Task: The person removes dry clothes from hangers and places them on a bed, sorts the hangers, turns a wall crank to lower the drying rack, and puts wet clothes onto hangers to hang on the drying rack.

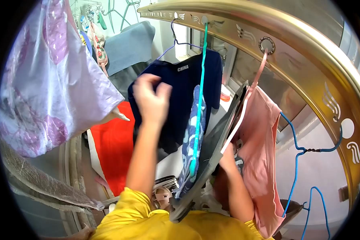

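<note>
My left hand [152, 98] is raised in front of a navy shirt [180, 96] marked CHINA, its fingers curled apart with nothing between them. The shirt hangs on a purple hanger [175, 41]. My right hand [228, 158] is at the lower end of a pink-white hanger [244, 108], between a dark grey garment [216, 160] and a pink garment [260, 152]; its fingers are mostly hidden. A blue patterned cloth [193, 136] hangs by a teal hanger [204, 68] between my hands.
A gold rail [308, 80] with cut-out holes curves overhead. Blue hangers [296, 160] hang at the right. A lilac floral cloth [52, 80] fills the left, with red fabric [114, 148] below it. Grey cloth [126, 46] hangs behind.
</note>
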`<state>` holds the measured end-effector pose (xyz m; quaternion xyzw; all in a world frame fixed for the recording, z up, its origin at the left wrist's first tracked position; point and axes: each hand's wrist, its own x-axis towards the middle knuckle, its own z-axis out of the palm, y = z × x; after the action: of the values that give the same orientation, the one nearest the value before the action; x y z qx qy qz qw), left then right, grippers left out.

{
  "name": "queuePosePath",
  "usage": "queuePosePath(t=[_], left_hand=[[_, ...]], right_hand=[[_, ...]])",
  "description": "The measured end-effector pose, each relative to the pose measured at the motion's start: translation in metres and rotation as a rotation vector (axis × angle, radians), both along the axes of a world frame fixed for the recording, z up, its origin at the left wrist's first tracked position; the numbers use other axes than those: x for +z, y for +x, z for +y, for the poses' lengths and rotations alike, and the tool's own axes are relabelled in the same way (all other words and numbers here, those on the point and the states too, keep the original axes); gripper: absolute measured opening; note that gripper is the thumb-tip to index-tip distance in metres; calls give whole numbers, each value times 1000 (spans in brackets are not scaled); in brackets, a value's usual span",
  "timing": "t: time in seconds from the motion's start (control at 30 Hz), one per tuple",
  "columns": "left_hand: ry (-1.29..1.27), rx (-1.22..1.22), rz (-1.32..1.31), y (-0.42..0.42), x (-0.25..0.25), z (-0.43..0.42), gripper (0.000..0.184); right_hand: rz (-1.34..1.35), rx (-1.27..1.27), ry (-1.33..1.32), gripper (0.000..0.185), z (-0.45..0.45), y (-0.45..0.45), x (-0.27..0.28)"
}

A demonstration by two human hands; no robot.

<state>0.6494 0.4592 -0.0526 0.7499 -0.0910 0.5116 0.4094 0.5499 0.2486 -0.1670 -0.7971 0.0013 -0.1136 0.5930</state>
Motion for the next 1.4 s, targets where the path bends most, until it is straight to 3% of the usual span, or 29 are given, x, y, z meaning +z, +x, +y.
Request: queuePosePath(t=[0.03, 0.1, 0.2, 0.3, 0.37, 0.43, 0.7, 0.77, 0.83, 0.9, 1.0, 1.1, 1.2, 1.23, 1.27, 1.3, 1.37, 1.4], left_hand=[[84, 296, -50, 19, 4, 34, 48], [263, 402, -55, 59, -2, 78, 45], [166, -95, 468, 82, -36, 87, 27], [-45, -127, 341, 51, -43, 56, 24], [17, -111, 472, 28, -37, 45, 29], [-23, -74, 359, 25, -52, 39, 32], [148, 80, 604, 8, -47, 24, 32], [175, -121, 622, -6, -36, 28, 35], [297, -133, 246, -2, -36, 34, 47], [122, -190, 0, -6, -10, 32, 41], [-147, -557, 9, -45, 28, 23, 27], [38, -669, 17, -76, 54, 9, 25], [139, -249, 91, -10, 57, 16, 33], [188, -164, 137, 36, 47, 22, 45], [164, -200, 357, 74, 36, 27, 55], [98, -386, 527, 100, 22, 26, 61], [-170, -837, 699, 103, 14, 12, 51], [-237, -891, 717, 99, 14, 8, 48]], right_hand=[[47, -4, 160, 19, -3, 1, 0], [-137, -41, 282, 22, -2, -5, 10], [-222, -5, 399, 29, 1, -20, 31], [-242, 38, 510, 30, -2, -26, 41], [-340, -36, 565, 29, -7, -30, 46], [-365, -66, 613, 29, -16, -34, 60], [-297, -51, 597, 25, -18, -35, 54], [-315, -34, 619, 23, -18, -34, 54], [-453, -55, 566, 22, -17, -36, 60], [-505, -28, 572, 21, -12, -46, 74], [-615, -14, 551, 21, 6, -54, 101], [-510, 155, 576, 33, 17, -54, 119], [-308, 115, 525, 53, 31, -46, 139], [-275, 132, 504, 58, 31, -44, 147], [-274, 163, 515, 61, 35, -36, 146], [-298, 155, 517, 57, 39, -30, 143], [-390, 100, 430, 51, 48, -28, 146], [-397, 99, 427, 51, 50, -29, 147]])
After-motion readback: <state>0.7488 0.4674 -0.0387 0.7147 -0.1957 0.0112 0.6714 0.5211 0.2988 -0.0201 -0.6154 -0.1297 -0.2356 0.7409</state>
